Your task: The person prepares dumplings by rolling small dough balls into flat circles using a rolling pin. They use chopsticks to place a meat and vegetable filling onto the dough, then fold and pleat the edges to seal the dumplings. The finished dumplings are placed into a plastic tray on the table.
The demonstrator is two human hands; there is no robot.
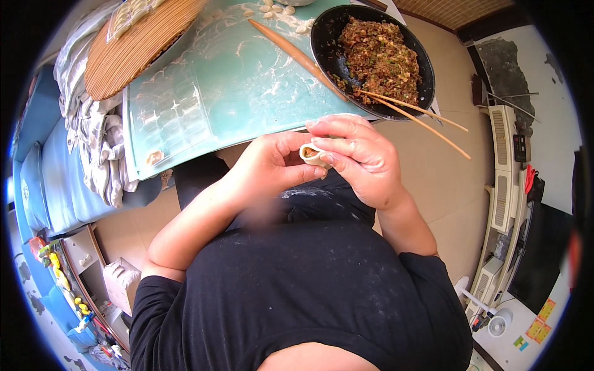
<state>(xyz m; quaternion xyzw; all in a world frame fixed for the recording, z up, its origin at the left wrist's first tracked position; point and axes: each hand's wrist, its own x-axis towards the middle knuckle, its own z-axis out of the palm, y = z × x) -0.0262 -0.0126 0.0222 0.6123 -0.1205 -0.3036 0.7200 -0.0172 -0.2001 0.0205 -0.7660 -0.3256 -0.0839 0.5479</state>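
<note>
A partly folded dumpling, its pale wrapper curved around brownish filling, is held in front of my chest near the table edge. My left hand grips its left side between thumb and fingers. On the other side my right hand pinches the wrapper with its thumb and fingertips. The wrapper still gapes at the end that faces me. Beyond my right hand stands a black pan of chopped filling. A pair of wooden chopsticks rests over its near rim.
A wooden rolling pin lies on the floured green tabletop, touching the pan. Small dough pieces sit at the far edge. At left, a round woven tray bears shaped dumplings, beside a draped cloth and a blue sofa.
</note>
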